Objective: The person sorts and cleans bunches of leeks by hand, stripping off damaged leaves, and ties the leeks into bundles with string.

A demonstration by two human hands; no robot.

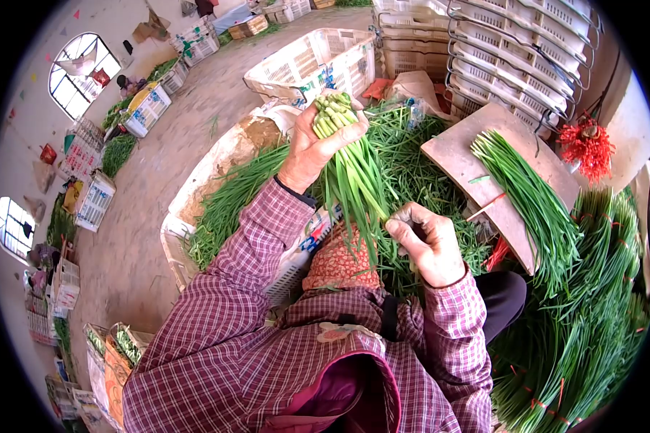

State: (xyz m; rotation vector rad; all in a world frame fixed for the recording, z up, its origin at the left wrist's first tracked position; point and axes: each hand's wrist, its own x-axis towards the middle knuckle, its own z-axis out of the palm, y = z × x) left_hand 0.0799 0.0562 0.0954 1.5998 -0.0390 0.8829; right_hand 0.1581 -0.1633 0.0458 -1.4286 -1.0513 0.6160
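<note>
My left hand (312, 149) is raised and wrapped round a bunch of garlic chives (355, 177). The pale cut ends point up above my fingers, and the green leaves hang down. Lower and to the right, my right hand (430, 244) pinches thumb against fingers at the hanging leaf tips. Loose chives (419, 155) lie heaped below and behind the bunch. On a tilted board (448, 148) to the right rests another bunch of chives (531, 191), with a thin stick (486, 206) beside it.
Tied chive bundles (570, 339) pile up at the right. Red ties (587, 148) hang above them. Stacked white crates (516, 54) stand behind the board, and a white crate (310, 65) sits ahead. More crates (94, 198) of greens line the left wall.
</note>
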